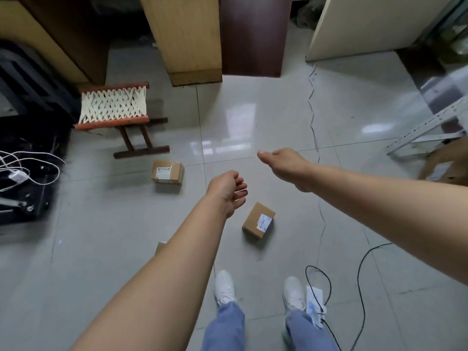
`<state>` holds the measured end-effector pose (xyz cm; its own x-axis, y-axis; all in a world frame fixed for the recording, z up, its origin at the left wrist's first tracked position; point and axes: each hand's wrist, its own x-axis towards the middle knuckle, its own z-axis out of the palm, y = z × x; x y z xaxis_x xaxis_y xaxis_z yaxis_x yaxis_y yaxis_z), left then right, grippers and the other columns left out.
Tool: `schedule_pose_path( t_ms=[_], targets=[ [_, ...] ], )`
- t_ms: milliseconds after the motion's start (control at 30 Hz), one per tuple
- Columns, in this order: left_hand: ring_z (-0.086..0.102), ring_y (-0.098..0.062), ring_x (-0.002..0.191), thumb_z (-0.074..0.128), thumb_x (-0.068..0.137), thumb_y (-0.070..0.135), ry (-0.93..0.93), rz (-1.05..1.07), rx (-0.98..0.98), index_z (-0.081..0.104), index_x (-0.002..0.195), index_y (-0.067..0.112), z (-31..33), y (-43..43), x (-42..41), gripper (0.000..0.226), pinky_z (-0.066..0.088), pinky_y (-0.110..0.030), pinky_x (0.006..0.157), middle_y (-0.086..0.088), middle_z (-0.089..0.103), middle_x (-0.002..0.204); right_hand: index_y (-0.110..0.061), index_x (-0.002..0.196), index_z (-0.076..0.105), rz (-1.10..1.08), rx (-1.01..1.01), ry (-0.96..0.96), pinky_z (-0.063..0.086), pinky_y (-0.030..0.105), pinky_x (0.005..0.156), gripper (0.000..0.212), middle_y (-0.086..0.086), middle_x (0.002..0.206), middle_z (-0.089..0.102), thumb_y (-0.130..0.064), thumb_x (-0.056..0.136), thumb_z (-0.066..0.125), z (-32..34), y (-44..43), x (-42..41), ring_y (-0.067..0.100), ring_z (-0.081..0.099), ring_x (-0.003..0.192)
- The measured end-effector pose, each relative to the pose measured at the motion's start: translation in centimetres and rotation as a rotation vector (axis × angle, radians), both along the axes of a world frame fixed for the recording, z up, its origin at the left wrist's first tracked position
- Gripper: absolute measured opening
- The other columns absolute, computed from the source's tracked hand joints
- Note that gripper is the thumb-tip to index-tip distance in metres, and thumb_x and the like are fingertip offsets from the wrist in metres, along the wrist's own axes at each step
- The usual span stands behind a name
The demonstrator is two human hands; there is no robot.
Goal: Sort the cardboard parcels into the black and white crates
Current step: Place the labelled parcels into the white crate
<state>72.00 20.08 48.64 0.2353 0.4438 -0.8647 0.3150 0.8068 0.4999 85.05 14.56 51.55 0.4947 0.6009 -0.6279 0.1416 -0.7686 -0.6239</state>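
Two small cardboard parcels with white labels lie on the grey tiled floor: one [167, 172] near the stool, another [258, 220] just ahead of my feet. A corner of a third parcel [161, 247] peeks out from behind my left forearm. My left hand [228, 191] hovers above the floor between the two parcels, fingers loosely curled, holding nothing. My right hand [283, 164] reaches forward further out, palm down, thumb extended, also empty. No crate is clearly visible.
A folding stool [114, 107] with a woven seat stands at the left. Black luggage with white cables [27, 171] sits at the far left. Cabinets stand at the back. Metal shelf rails and a large carton [445, 165] are at the right. Cords [316, 138] run across the floor.
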Motion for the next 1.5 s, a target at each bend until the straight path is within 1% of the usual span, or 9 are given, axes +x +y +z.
schedule_pose_path(
  t_ms=[133,300,433,700,800,933,1067,1300,1500],
  targets=[
    [0.055,-0.025,0.076,0.044,0.096,0.023,0.056,0.069,-0.068,0.054,0.080,0.009,-8.6,-1.3,1.4,0.023,0.046,-0.030,0.067,-0.007,0.056,0.076,-0.016,0.062,0.032,0.139,-0.057,-0.027,0.024,0.030,0.058,0.044,0.004,0.064,0.027,-0.042,0.094,0.047,-8.1,-0.2,2.5,0.018,0.029,0.060],
    [0.051,-0.023,0.071,0.045,0.094,0.021,0.139,0.143,-0.163,0.052,0.078,0.010,-20.4,-3.9,1.8,0.021,0.044,-0.028,0.062,-0.006,0.053,0.075,-0.010,0.064,0.041,0.178,-0.162,-0.016,0.031,0.031,0.057,0.046,0.011,0.066,0.038,-0.043,0.094,0.047,-20.3,-2.6,4.9,0.024,0.038,0.060],
    [0.053,-0.025,0.078,0.047,0.095,0.023,0.210,0.157,-0.194,0.054,0.093,0.009,-28.9,-5.3,2.2,0.016,0.043,-0.034,0.070,-0.005,0.053,0.075,0.014,0.118,0.051,0.168,-0.224,0.005,0.042,0.048,0.097,0.063,0.029,0.124,0.054,-0.044,0.095,0.046,-29.6,-3.9,6.2,0.041,0.052,0.114],
    [0.043,-0.023,0.072,0.046,0.096,0.023,0.259,0.181,-0.254,0.044,0.069,0.017,-42.7,-7.0,3.4,0.027,0.041,-0.032,0.068,-0.003,0.041,0.072,0.001,0.129,0.050,0.172,-0.235,0.038,0.039,0.037,0.099,0.060,0.015,0.135,0.051,-0.048,0.095,0.042,-45.5,-3.5,6.5,0.030,0.048,0.123],
    [0.052,-0.026,0.093,0.047,0.096,0.028,0.258,0.188,-0.298,0.053,0.093,0.016,-46.8,-7.7,3.7,0.014,0.043,-0.038,0.093,-0.002,0.048,0.082,0.001,0.135,0.042,0.155,-0.267,0.060,0.037,0.036,0.096,0.067,0.015,0.137,0.047,-0.051,0.094,0.041,-50.4,-3.8,6.5,0.030,0.046,0.125],
    [0.051,-0.027,0.121,0.046,0.097,0.036,0.195,0.180,-0.334,0.052,0.127,0.016,-50.5,-8.1,3.8,0.036,0.039,-0.041,0.100,-0.006,0.054,0.112,0.000,0.132,0.044,0.137,-0.299,0.079,0.034,0.030,0.085,0.063,0.008,0.122,0.049,-0.051,0.095,0.039,-54.3,-4.7,6.6,0.022,0.046,0.105],
    [0.051,-0.025,0.120,0.048,0.096,0.039,0.151,0.242,-0.307,0.053,0.127,0.015,-49.9,-7.2,4.1,0.039,0.038,-0.041,0.101,-0.002,0.054,0.108,-0.002,0.123,0.049,0.095,-0.291,0.107,0.035,0.031,0.084,0.059,0.008,0.115,0.050,-0.052,0.094,0.039,-54.1,-4.6,6.7,0.023,0.047,0.100],
    [0.058,-0.010,0.057,0.050,0.095,0.034,0.160,0.397,-0.081,0.063,0.094,0.020,-37.1,-1.0,3.4,0.019,0.039,-0.016,0.031,0.005,0.062,0.079,-0.019,0.073,0.036,0.066,-0.247,0.041,0.033,0.031,0.073,0.042,0.006,0.105,0.033,-0.057,0.092,0.037,-42.1,0.6,5.6,0.025,0.039,0.083],
    [0.064,-0.014,0.055,0.054,0.093,0.035,0.058,0.462,0.102,0.064,0.109,0.015,-19.2,5.3,1.3,0.028,0.050,-0.025,0.049,-0.001,0.067,0.086,-0.001,0.124,0.048,-0.066,-0.011,0.020,0.036,0.028,0.066,0.057,0.007,0.110,0.050,-0.048,0.092,0.046,-23.6,7.0,4.7,0.024,0.049,0.095]
  ],
)
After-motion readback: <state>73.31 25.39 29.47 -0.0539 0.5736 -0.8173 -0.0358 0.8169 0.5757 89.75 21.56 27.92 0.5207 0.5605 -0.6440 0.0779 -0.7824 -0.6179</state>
